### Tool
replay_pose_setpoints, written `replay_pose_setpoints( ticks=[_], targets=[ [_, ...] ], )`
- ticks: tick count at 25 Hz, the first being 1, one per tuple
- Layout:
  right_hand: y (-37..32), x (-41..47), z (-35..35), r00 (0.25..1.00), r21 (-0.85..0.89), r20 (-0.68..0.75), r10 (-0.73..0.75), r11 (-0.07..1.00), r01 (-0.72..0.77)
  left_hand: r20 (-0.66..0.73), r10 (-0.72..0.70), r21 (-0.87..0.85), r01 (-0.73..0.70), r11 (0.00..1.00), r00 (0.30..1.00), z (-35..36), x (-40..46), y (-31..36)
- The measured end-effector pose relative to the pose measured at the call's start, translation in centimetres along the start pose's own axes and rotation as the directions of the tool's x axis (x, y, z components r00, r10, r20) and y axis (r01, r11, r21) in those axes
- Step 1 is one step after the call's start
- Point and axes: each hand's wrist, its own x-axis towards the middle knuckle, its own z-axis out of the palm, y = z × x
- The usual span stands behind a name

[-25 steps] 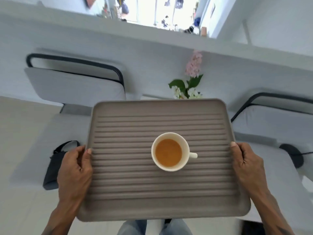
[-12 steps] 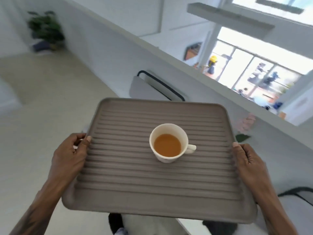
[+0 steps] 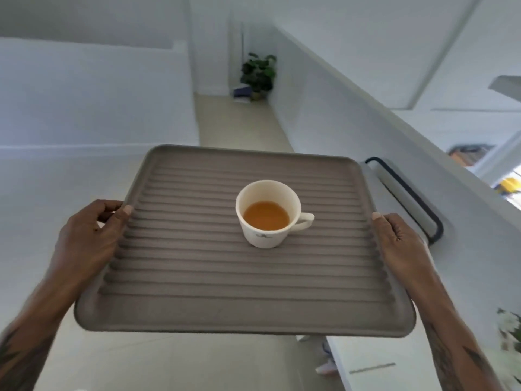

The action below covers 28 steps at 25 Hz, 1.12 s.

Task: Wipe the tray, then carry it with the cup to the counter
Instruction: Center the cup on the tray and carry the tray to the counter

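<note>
A grey-brown ribbed tray [image 3: 197,277] is held level in the air in front of me. On it, a little right of centre, stands a white cup [image 3: 265,232] with orange-brown liquid, its handle pointing right. My left hand [image 3: 90,238] grips the tray's left edge, thumb on top. At the tray's right edge my right hand [image 3: 400,246] holds on the same way. Both forearms reach in from the bottom corners.
A pale floor passage [image 3: 242,122] runs ahead between a white wall on the left and a low white wall [image 3: 352,114] on the right. A potted plant [image 3: 258,71] stands at its far end. A grey chair with a black frame [image 3: 406,196] is to the right.
The view has swung left while the tray stays in both hands. The chairs and window slid off to the right; the passage with the potted plant now lies straight ahead.
</note>
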Motion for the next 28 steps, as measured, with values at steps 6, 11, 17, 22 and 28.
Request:
replay_pose_setpoints(
  ticks=[6, 11, 17, 22, 28],
  targets=[
    [-13.8, -1.6, 12.9, 0.969, 0.064, 0.167, -0.182, 0.983, 0.173, -0.222, -0.146, 0.052, 0.162, 0.985, 0.964, -16.6, 1.4, -10.1],
    [-24.6, -3.5, 21.6, 0.885, 0.069, 0.295, -0.36, 0.932, 0.356, -0.367, -0.246, 0.022, 0.273, 0.962, 0.897, -26.6, 1.1, -14.1],
    [-36.4, -5.8, 31.8, 0.724, 0.127, 0.433, -0.537, 0.831, 0.541, -0.518, -0.417, -0.081, 0.443, 0.893, 0.747, -35.9, -1.3, -20.5],
    [-45.6, -9.1, 41.8, 0.564, 0.252, 0.525, -0.637, 0.749, 0.612, -0.64, -0.476, -0.129, 0.527, 0.84, 0.603, -42.7, -3.3, -26.1],
    [-58.1, -13.0, 54.6, 0.359, 0.423, 0.567, -0.741, 0.636, 0.645, -0.746, -0.52, -0.185, 0.62, 0.762, 0.416, -49.5, -2.7, -32.1]
  ],
)
